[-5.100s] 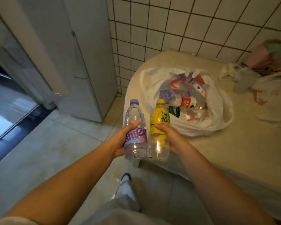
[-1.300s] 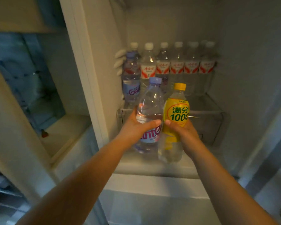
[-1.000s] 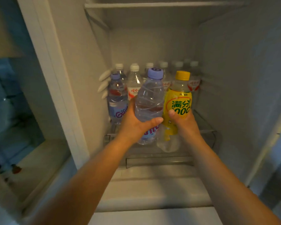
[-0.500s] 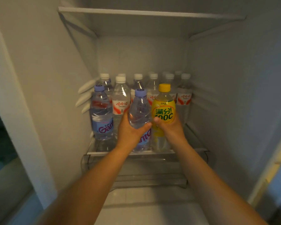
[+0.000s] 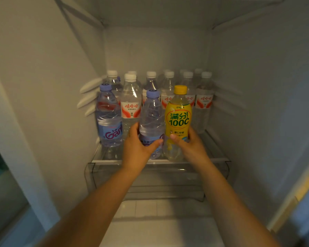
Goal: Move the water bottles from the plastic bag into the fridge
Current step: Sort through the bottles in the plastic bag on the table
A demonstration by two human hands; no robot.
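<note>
Inside the open fridge, my left hand point(image 5: 139, 148) grips a clear water bottle with a purple cap point(image 5: 151, 120) around its lower half. My right hand point(image 5: 189, 145) grips a yellow-labelled bottle with a yellow cap point(image 5: 178, 118). Both bottles stand upright side by side at the front of the glass shelf point(image 5: 218, 158). Whether their bases touch the shelf I cannot tell. The plastic bag is out of view.
Another purple-capped bottle point(image 5: 109, 118) stands at the shelf's front left. Behind it stand several white-capped bottles with red labels point(image 5: 131, 106) in rows to the back wall. A clear drawer point(image 5: 150, 177) sits below the shelf. Fridge walls close in left and right.
Both hands have carried the two bottles from the bag on the table into the fridge. Over the last second they moved deeper and lower, down to the shelf's front edge.
</note>
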